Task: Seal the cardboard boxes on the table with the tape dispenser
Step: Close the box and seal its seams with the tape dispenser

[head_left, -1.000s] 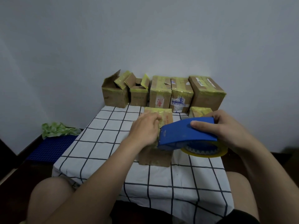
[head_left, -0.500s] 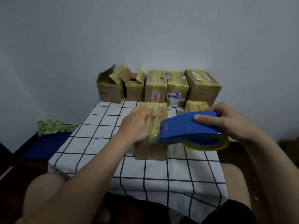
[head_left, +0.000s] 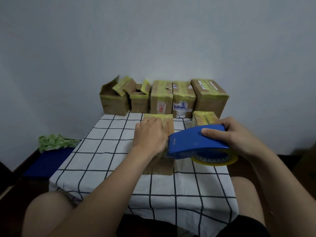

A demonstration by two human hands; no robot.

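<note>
A cardboard box wrapped in yellowish tape stands in the middle of the checked table. My left hand lies flat on its top, fingers pointing toward the far edge. My right hand grips a blue tape dispenser with a yellow tape roll underneath. The dispenser's front end sits against the box's right near corner, beside my left hand. Much of the box top is hidden under my hand.
Along the wall stand two open boxes and three taped boxes. A small taped box sits behind the dispenser. My knees flank the table's near edge. A blue mat and green cloth lie left.
The dispenser has drawn back toward the box's near edge along its right side. My left hand stays on the box top. The view has tilted slightly.
</note>
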